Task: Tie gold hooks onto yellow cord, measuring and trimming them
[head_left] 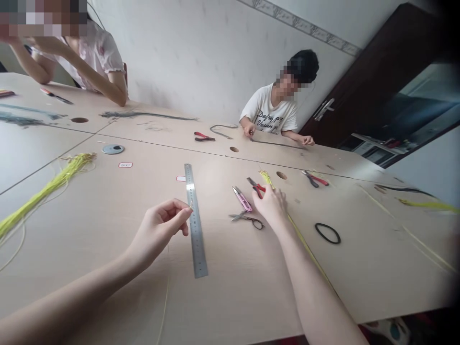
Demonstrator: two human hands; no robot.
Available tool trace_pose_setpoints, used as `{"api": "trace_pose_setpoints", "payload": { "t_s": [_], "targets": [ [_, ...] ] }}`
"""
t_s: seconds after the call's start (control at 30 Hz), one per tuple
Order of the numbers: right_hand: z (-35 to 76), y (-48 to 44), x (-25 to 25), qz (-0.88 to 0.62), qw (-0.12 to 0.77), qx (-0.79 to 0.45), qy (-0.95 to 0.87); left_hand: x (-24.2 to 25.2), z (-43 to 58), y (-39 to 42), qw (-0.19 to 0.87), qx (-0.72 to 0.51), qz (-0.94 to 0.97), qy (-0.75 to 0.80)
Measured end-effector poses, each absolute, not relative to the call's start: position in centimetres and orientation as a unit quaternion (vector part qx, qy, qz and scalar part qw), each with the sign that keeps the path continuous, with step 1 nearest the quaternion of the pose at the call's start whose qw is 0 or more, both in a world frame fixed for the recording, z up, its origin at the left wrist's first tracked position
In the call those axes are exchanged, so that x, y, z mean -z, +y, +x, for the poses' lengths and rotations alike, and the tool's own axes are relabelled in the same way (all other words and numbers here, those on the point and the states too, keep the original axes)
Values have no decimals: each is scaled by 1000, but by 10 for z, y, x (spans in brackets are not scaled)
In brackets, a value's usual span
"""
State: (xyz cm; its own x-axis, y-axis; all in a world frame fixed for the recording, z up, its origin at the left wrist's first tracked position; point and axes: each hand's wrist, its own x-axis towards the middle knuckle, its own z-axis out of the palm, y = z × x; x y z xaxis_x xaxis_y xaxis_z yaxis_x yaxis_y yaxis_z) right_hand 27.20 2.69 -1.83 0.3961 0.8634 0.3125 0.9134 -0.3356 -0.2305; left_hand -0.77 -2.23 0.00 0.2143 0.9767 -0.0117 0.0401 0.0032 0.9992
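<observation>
My left hand [168, 218] is pinched closed above a steel ruler [196, 225]. Between thumb and forefinger it holds the tip of a thin pale yellow cord [166, 292], which hangs down toward the table's front edge. A tiny gold-coloured bit shows at the fingertips. On the right, my right hand [270, 205] has its fingers around the red handles of small pliers [256, 185], whose jaws point up and left. Part of the handles is hidden by the hand. Pink thread snips [242, 198] and dark-handled scissors [247, 218] lie between my hands.
A yellow cord bundle [46, 191] lies at left, and another bundle [266, 177] beyond my right hand. A black ring [327, 233], other pliers [315, 179] and a grey disc [113, 149] rest on the table. Two people [269, 108] sit across, handling things.
</observation>
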Motion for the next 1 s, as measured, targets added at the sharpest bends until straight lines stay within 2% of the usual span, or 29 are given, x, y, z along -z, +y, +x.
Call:
{"api": "trace_pose_setpoints", "payload": {
  "t_s": [0.2, 0.4, 0.5, 0.53, 0.63, 0.77, 1.0],
  "targets": [
    [263, 33, 32, -822, 176, 46, -539, -3, -6, -28, 507, -437, 588, 453],
    [233, 10, -1, -726, 280, 25, -628, -5, -4, -34, 502, -439, 602, 439],
    [199, -17, -15, -608, 322, -58, -723, -5, -3, -36, 494, -435, 618, 430],
    [188, -26, -17, -526, 377, -126, -752, -4, -3, -36, 489, -435, 624, 427],
    [167, -41, -14, -418, 447, -260, -747, -4, -1, -38, 458, -437, 647, 425],
    [161, -45, -7, -430, 453, -330, -708, -1, 2, -38, 419, -432, 675, 426],
    [162, -47, -9, -439, 434, -330, -714, 1, 3, -38, 416, -418, 686, 426]
  ]
}}
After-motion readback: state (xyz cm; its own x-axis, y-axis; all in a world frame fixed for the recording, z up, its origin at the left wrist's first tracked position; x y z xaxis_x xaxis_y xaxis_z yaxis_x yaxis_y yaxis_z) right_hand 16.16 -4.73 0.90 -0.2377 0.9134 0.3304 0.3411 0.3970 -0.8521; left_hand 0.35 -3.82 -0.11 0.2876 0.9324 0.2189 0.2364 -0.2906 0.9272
